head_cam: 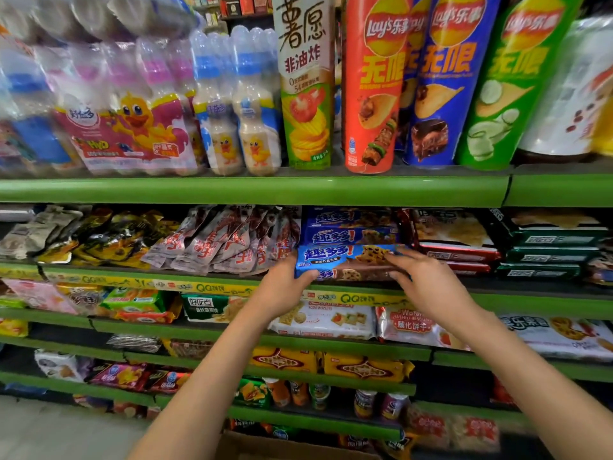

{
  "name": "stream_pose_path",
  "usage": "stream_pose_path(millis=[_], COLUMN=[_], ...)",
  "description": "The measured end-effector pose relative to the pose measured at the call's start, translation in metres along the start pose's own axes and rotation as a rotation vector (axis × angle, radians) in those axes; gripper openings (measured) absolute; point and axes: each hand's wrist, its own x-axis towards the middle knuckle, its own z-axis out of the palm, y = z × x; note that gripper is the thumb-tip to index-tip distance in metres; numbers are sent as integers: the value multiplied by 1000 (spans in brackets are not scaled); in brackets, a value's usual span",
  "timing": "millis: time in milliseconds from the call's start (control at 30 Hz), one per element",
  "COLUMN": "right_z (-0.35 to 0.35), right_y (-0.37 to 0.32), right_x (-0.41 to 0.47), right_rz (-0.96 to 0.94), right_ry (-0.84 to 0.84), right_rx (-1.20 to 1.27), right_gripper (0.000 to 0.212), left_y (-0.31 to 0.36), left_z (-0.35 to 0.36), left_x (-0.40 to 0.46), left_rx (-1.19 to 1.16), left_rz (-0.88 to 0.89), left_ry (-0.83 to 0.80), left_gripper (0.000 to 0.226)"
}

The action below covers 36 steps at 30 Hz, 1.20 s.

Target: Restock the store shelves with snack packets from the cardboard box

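Blue cookie packet [345,262] sits at the shelf lip [212,277], atop a brown pack and below two stacked like it; left hand [282,288] and right hand [428,283] grip its ends. Risk: crooked push topples the stack, or packet slides off the lip.

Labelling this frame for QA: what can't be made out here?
- Cardboard box, head view: cut off by the bottom edge; contents unseen.
- Blue cookie packet: both ends covered by the left hand and right hand.
- Bottle packs, upper left: blurred, print unreadable.
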Motion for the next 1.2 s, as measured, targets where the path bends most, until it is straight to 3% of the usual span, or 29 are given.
stream_pose_path(millis=[100,367,500,633,700,833,1000,1200], right_z=[7,16,21,28,29,34,43,46], right_y=[1,5,7,10,10,2,0,4], right_x=[0,3,-4,-19,-24,-30,-27,-24], right_rz=[-2,3,-2,-10,-2,-12,-54,-65], right_ry=[-27,-7,2,-41,-45,55,109,52], right_rx=[-85,-100,-75,-120,-147,-204,-255,-219], right_gripper=[38,36,40,53,59,60,65,68], left_y=[4,9,9,-4,-14,-27,-13,-11], left_z=[0,-2,3,12,16,27,31,38], left_x=[11,22,14,9,8,7,9,4], left_rx=[179,502,596,659,721,712,671,669], left_rz=[7,-17,17,267,380,330,350,320], left_ry=[-35,-5,95,236,175,-13,10,0], left_gripper=[34,38,38,47,52,65,66,67])
